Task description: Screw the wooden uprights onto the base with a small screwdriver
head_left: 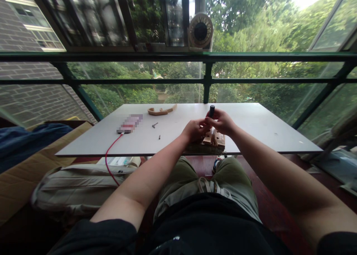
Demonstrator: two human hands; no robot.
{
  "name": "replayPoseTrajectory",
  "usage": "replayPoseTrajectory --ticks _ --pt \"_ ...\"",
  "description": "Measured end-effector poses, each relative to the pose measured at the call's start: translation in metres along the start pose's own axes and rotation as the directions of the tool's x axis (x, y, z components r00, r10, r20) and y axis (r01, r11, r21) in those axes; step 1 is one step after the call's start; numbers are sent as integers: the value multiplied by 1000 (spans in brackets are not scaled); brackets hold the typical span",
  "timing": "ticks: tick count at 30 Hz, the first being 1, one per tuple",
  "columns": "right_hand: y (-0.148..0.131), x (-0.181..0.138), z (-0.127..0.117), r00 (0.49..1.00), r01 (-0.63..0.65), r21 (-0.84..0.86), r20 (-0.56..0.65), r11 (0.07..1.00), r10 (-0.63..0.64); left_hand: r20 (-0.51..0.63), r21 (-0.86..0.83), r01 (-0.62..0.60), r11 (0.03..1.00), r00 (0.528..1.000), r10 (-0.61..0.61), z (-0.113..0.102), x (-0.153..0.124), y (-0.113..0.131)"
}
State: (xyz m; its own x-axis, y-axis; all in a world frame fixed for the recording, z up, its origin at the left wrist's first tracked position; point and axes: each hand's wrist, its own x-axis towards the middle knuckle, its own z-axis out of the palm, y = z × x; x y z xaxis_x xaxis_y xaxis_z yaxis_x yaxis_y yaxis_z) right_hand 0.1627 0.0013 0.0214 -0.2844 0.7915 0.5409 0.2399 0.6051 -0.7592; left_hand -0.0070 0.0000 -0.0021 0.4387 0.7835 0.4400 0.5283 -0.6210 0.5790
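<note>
My right hand [223,122] is closed around a screwdriver, its short black handle [212,110] sticking up above the fingers. The shaft and tip are hidden by my hands. My left hand [194,130] is closed just beside it, fingertips pinched close to the right fingers. What the left fingers hold is hidden. Below both hands, at the table's front edge, lies a light brown wooden piece [219,138] with dark round holes and a groove between its blocks.
On the white table [259,130] are curved wooden parts [157,112], a few small screws [154,125], a single screw [159,137] and a blurred phone-like device [130,123] with a red cable [107,153]. A bag [80,184] stands left below. Railing and windows rise behind.
</note>
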Motion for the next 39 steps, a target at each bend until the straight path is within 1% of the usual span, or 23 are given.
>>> replayPoseTrajectory --ticks 3,5,12,17,23,26,30,35,37,39 --pt "1 0 -3 999 -39 106 32 994 36 9 -9 -6 1000 1000 6 1 1 -2" --pt "1 0 -5 997 -63 136 44 989 58 15 0 0 1000 1000 0 2 1 -3" --pt "1 0 -5 997 -67 89 33 994 64 8 35 -39 999 999 38 1 0 -2" --pt "4 -1 -3 998 -58 69 1 996 58 19 99 -10 995 1000 8 -1 0 1" --pt "6 -2 -4 999 -43 52 -14 998 44 -31 90 -6 996 999 9 -4 -1 3" --pt "4 -2 -4 999 -40 25 -36 999 40 -54 74 4 997 999 0 -3 -1 3" --pt "5 -1 -4 999 -26 19 -32 999 27 -111 53 20 998 994 -14 0 0 0" --pt "8 0 -5 998 -48 -22 -39 999 47 -244 28 -39 999 969 45 1 -1 -4" --pt "9 0 -5 998 -55 -26 -40 998 54 -246 19 -59 998 967 62 1 -1 -4" --pt "9 0 -6 997 -57 -43 -53 997 55 -222 17 -90 996 971 92 1 -1 -4"
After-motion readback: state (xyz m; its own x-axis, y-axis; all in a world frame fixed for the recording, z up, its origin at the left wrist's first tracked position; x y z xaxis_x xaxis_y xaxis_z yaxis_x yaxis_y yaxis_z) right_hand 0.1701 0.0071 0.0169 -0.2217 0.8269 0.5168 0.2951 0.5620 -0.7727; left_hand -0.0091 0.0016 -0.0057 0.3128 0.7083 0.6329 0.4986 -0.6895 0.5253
